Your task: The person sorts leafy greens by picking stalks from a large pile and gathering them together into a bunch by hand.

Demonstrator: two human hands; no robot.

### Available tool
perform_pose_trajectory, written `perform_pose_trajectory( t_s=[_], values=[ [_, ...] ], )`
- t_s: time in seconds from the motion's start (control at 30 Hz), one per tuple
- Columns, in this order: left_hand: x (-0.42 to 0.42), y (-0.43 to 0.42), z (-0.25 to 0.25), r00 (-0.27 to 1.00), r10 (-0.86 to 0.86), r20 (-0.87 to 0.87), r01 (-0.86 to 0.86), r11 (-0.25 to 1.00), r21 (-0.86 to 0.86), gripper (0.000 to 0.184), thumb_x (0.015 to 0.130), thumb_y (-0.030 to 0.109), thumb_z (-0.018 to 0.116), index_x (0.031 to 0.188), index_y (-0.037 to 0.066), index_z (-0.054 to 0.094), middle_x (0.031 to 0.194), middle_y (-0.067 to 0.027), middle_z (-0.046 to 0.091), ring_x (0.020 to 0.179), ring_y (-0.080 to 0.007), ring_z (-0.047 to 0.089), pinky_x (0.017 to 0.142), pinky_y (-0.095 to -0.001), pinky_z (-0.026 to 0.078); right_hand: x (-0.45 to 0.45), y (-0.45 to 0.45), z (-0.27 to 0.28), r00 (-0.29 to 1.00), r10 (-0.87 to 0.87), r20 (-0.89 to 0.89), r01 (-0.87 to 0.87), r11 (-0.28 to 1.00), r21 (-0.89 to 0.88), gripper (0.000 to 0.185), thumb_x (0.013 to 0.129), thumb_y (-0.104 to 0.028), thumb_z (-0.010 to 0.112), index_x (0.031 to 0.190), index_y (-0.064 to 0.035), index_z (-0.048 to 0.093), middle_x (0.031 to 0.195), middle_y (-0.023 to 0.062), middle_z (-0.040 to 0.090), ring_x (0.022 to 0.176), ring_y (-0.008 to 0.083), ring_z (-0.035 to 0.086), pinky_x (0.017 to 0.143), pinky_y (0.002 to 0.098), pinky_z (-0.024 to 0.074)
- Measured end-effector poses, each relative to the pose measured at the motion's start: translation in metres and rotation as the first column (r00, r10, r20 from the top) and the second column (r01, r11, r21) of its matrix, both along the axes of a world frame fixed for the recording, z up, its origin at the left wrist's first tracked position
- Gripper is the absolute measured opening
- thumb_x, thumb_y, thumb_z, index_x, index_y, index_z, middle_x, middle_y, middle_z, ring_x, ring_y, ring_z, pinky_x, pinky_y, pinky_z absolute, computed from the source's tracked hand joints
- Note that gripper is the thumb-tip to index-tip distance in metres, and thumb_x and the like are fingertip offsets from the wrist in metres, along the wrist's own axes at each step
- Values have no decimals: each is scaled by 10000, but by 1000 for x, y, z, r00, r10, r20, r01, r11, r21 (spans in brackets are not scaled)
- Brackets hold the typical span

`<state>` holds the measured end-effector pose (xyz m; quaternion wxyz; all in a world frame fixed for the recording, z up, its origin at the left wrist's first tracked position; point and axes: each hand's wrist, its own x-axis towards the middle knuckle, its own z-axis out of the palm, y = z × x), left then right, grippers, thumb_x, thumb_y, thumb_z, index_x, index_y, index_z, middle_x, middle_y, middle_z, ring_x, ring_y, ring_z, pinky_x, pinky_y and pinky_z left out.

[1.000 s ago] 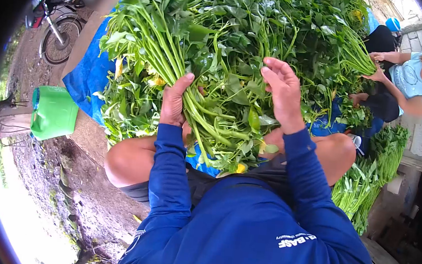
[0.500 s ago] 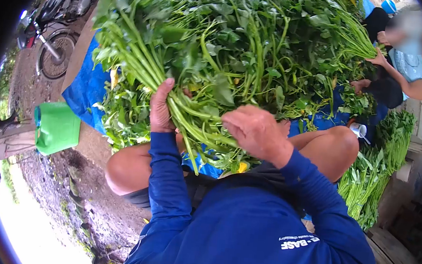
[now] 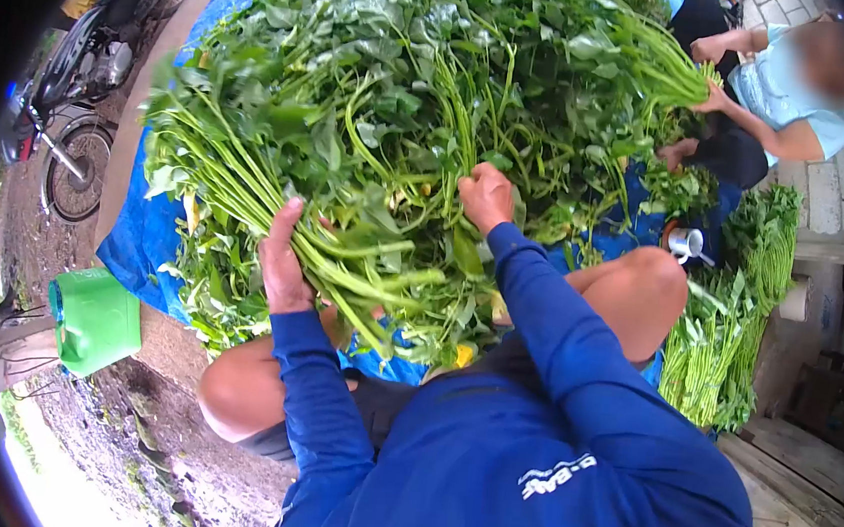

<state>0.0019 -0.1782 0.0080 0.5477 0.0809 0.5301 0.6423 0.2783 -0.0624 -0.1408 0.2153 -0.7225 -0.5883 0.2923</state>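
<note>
My left hand [image 3: 286, 270] is wrapped around a thick bunch of water spinach [image 3: 240, 162], its leaves fanning to the upper left and its cut stems pointing down toward my lap. My right hand [image 3: 488, 197] is closed at the near side of a big heap of water spinach [image 3: 440, 54], gripping stems that run up into the heap. The exact number of stems in that hand is hidden by the fingers. Loose leaves and stems lie beneath both hands, between my bent knees.
A blue tarp [image 3: 143, 239] lies under the heap. At right, a person [image 3: 792, 105] holds another bunch of greens. Near my right knee are a white mug [image 3: 685, 243] and stacked bundles [image 3: 710, 359]. A green container [image 3: 96, 320] and a motorcycle [image 3: 86, 84] stand at left.
My right hand has moved from beside the left bunch's stem ends, forward to the heap, and closed on stems there. The left hand with its bunch shifted slightly left and down in view.
</note>
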Motion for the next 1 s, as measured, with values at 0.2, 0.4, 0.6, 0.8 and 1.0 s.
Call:
perform_pose_trajectory(
  t_s=[0.2,0.4,0.6,0.8,1.0],
  values=[
    [6,-7,-6,998,23,-57,-25,999,-37,317,918,223,798,1078,-27,687,867,-103,724,688,-195,724,600,-321,619,4,20,14,998,39,-47,-38,999,8,314,901,-180,654,1170,-19,673,1091,252,747,1021,430,718,900,500,558],
    [9,1,-1,998,-33,-46,30,998,-55,341,901,214,814,1097,-29,676,878,-103,713,682,-192,721,589,-321,618,36,21,103,832,102,-546,-146,989,-38,381,901,-42,744,1264,48,673,1093,96,748,975,168,692,897,319,565],
    [14,-2,1,995,-74,-71,72,997,-32,317,914,250,811,1043,-17,701,809,-101,717,660,-190,725,584,-325,615,71,12,171,449,63,-891,-295,952,-82,263,1018,-121,723,1250,3,708,1050,26,727,879,81,649,782,249,531],
    [18,-13,-2,988,-128,-92,125,991,-36,342,892,243,827,1065,-27,710,845,-95,731,678,-178,727,586,-324,613,62,-2,196,416,10,-909,-309,942,-131,266,993,-122,748,1229,-9,703,992,8,721,833,86,643,742,250,522],
    [19,-10,-8,986,-152,-65,151,988,-15,289,913,194,801,1088,-18,712,877,-81,742,669,-171,727,590,-302,610,46,-11,197,503,125,-855,-266,964,-16,261,943,-41,760,1197,-17,701,1016,9,736,874,74,662,790,236,525]
  ],
)
